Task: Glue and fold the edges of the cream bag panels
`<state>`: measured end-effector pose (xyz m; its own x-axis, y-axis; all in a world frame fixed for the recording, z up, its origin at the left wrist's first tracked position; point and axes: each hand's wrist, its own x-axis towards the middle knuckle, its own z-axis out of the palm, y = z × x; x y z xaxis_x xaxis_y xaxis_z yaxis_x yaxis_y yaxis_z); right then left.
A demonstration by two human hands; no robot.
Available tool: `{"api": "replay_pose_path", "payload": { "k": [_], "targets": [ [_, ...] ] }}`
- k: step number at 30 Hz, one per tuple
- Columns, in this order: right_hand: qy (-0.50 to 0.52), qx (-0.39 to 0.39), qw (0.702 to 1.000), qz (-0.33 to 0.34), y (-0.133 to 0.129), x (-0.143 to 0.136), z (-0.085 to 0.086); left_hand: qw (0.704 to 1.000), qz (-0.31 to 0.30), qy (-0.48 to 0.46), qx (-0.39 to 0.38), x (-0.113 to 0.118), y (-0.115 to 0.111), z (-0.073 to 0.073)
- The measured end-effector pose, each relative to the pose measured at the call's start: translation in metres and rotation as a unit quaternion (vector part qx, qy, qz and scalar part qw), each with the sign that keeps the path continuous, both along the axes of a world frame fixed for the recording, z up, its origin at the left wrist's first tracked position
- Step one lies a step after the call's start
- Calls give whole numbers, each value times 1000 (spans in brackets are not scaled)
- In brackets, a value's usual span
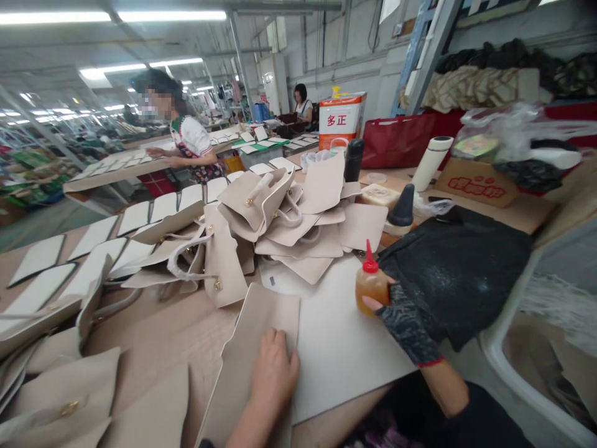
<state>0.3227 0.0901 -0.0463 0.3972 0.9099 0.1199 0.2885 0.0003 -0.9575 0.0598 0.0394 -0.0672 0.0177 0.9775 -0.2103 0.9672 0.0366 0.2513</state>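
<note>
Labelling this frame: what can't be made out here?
Head view:
- Left hand covers part of the beige bag panel; the panel's lower end is cut by the frame edge.
- Right hand wraps the glue bottle, hiding its far side.
- Orange can: small print unreadable.

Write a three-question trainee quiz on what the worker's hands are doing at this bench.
1. True or false: the right hand grips a glue bottle with a red nozzle.
2. What does the left hand rest on?
A. a black cloth
B. a beige leather panel
C. a cardboard box
3. Fill in: the glue bottle stands between the white board and the black ____.

Key: 1 true. 2 B, the beige leather panel. 3 cloth, the black cloth lying right of the bottle.
</note>
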Motion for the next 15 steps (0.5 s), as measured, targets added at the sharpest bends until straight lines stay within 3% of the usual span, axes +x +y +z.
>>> {"api": "replay_pose_path", "payload": {
  "k": [4, 9, 12, 15],
  "targets": [
    [51, -50, 991, 117, -23, 12, 4, 999, -5, 44, 20, 3, 4, -3],
    [243, -197, 915, 254, -48, 13, 0, 997, -5, 69, 28, 8, 4, -5],
    [343, -190, 883, 258, -53, 12, -10, 997, -9, 63, 34, 9, 2, -5],
    [443, -184, 852, 211, -56, 10, -21, 998, -2, 53, 26, 8, 2, -5]
  ]
}}
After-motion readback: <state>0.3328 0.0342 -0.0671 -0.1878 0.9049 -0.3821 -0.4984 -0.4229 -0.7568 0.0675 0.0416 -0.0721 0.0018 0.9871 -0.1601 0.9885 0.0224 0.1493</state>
